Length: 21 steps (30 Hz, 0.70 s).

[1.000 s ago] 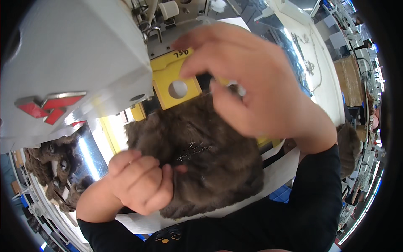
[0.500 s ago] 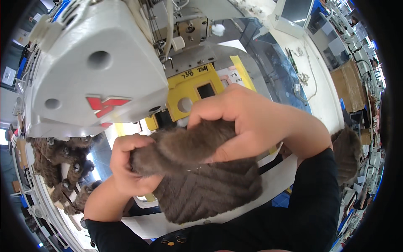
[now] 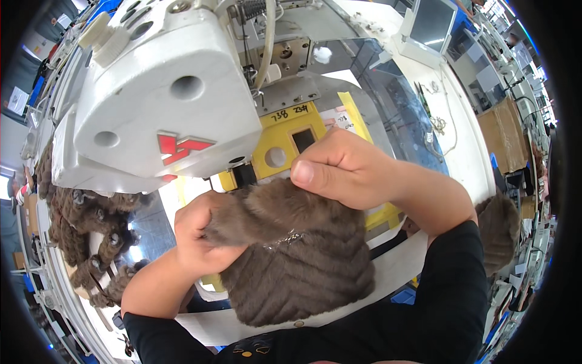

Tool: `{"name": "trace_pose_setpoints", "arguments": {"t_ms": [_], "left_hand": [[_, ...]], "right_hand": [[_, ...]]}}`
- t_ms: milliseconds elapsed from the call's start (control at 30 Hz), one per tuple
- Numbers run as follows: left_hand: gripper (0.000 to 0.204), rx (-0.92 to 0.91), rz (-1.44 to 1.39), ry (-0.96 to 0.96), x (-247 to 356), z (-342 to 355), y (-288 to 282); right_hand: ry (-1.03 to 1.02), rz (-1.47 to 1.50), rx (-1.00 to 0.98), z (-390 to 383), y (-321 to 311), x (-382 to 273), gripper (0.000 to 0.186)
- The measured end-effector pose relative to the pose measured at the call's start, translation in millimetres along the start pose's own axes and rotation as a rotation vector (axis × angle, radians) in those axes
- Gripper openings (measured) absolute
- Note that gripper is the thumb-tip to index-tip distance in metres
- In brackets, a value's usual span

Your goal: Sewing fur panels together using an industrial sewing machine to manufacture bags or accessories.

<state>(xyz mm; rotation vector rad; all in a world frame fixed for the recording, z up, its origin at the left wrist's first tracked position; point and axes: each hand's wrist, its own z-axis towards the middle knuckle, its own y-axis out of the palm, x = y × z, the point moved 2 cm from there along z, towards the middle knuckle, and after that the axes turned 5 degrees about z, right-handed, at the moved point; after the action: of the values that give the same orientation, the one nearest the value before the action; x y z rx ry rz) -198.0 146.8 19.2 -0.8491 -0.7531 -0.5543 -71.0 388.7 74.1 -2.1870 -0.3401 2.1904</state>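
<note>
A brown plush fabric piece with chevron ridges hangs in front of me, its thick upper part folded over. My left hand grips the left end of this folded part, the fingers wrapped round it. At the right end my right hand pinches the upper edge, thumb pressed down against the curled fingers. A small shiny, clear strip shows on the plush just below the fold. Behind the hands lies a yellow template plate with a round hole and rectangular openings, under the head of a sewing machine.
Several brown plush pieces are heaped at the left by the machine. Another brown plush piece lies at the far right. A control screen stands at the back right, with scissors and loose cord on the white table.
My right hand has shifted its hold, its thumb now on top of the plush edge. The shiny strip has come into clearer view. The whole view has tilted slightly.
</note>
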Motion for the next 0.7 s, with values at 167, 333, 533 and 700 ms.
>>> {"name": "trace_pose_setpoints", "arguments": {"t_ms": [167, 333, 533, 700], "left_hand": [[0.042, 0.093, -0.093, -0.079, -3, -6, 1], [0.043, 0.127, 0.07, 0.141, 13, -5, 10], [0.036, 0.021, 0.227, 0.347, 29, 3, 13], [0.027, 0.045, 0.23, 0.243, 21, 5, 14]], "right_hand": [[-0.203, -0.038, 0.084, 5, 8, 0, 0.047], [-0.605, -0.634, 0.205, -11, 30, -21, 0.067], [-0.607, -0.799, 0.174, -21, 63, -31, 0.05], [-0.171, -0.601, -0.078, -5, 48, -13, 0.051]]}}
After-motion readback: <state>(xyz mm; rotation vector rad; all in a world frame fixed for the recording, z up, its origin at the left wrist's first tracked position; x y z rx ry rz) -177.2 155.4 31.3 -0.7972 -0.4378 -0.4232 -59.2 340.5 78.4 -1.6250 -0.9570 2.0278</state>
